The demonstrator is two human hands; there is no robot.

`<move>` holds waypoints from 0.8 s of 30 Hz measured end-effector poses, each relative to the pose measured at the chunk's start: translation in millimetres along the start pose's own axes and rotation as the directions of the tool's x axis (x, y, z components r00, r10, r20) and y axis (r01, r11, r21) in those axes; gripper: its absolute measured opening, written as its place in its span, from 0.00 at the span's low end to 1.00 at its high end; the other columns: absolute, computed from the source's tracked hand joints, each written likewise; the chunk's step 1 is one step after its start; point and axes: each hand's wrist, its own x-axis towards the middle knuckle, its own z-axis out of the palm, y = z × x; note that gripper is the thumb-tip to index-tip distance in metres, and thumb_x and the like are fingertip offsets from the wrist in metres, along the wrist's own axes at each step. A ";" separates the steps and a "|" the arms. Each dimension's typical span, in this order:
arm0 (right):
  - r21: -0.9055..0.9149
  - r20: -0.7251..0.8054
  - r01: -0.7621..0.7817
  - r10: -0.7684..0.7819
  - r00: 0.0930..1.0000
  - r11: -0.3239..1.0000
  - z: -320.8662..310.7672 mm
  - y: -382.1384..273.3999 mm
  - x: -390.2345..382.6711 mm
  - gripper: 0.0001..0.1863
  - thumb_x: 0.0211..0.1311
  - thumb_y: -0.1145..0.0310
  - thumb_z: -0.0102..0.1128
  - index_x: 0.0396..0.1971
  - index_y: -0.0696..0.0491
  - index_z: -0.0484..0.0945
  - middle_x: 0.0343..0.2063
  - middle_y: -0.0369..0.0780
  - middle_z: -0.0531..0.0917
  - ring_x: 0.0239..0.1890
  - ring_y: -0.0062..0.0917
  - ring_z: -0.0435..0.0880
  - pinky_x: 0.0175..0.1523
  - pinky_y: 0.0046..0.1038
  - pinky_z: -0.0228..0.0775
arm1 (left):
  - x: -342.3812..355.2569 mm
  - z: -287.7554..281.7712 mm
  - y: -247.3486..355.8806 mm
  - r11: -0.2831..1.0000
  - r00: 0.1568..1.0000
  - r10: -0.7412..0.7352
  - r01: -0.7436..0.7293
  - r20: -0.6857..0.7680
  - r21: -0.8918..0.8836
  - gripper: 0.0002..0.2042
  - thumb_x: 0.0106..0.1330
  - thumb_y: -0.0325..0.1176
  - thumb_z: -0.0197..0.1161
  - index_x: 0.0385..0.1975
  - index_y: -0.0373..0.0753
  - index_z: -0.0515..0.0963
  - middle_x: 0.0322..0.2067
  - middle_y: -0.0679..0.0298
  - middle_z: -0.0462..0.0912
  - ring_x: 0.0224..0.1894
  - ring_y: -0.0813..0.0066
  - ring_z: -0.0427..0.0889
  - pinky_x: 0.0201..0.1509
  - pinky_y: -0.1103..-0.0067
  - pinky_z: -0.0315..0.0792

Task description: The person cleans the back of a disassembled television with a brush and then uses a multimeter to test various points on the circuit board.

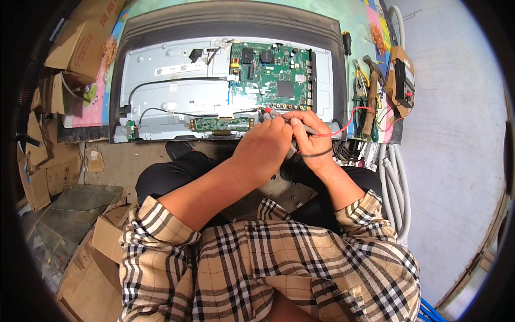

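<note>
A television panel (161, 91) lies with its back up, its metal plate showing a green main board (271, 80) and a narrow green board (214, 124) at the near edge. My right hand (313, 131) pinches a grey test probe (307, 127) with a red lead; the probe's red-collared tip end reaches the main board's near left corner. Beside it, my left hand (265, 144) is closed round a second grey probe (262, 114), mostly hidden by the fingers. Both tips are close together; whether they touch metal cannot be made out.
At the right lie a multimeter (405, 83) on cardboard, a hammer (371, 96), pliers (358, 80) and a screwdriver (347, 43). The red lead (348, 121) crosses the panel's right corner. Cardboard boxes (86, 43) stand at the left; grey tubes (394, 182) stand at the right.
</note>
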 end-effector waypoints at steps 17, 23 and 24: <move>0.175 0.035 -0.119 0.115 0.993 0.977 1.6 1.9 0.8 0.09 0.71 0.72 0.55 0.41 0.60 0.83 0.35 0.40 0.82 0.30 0.21 0.85 0.37 0.23 0.75 | 39.5 -57.8 -54.9 0.828 0.862 -0.490 0.414 -0.128 -0.378 0.08 0.67 0.29 0.67 0.43 0.36 0.86 0.28 0.66 0.82 0.31 0.80 0.79 0.37 0.80 0.74; 0.201 0.039 -0.148 0.143 0.989 0.968 2.1 -1.2 0.0 0.10 0.72 0.71 0.55 0.42 0.60 0.83 0.36 0.40 0.82 0.30 0.21 0.86 0.38 0.23 0.75 | 41.1 -38.5 -70.5 0.541 0.737 -0.673 0.551 0.067 -0.635 0.09 0.71 0.28 0.62 0.43 0.31 0.83 0.31 0.65 0.84 0.33 0.82 0.80 0.38 0.82 0.75; 0.201 0.050 -0.148 0.140 0.989 0.968 2.1 0.2 -0.3 0.10 0.73 0.71 0.55 0.42 0.60 0.83 0.36 0.40 0.82 0.31 0.21 0.85 0.39 0.23 0.76 | 40.7 -33.8 -74.0 0.548 0.729 -0.683 0.542 0.033 -0.637 0.08 0.70 0.29 0.63 0.41 0.32 0.84 0.28 0.65 0.84 0.30 0.82 0.80 0.36 0.81 0.76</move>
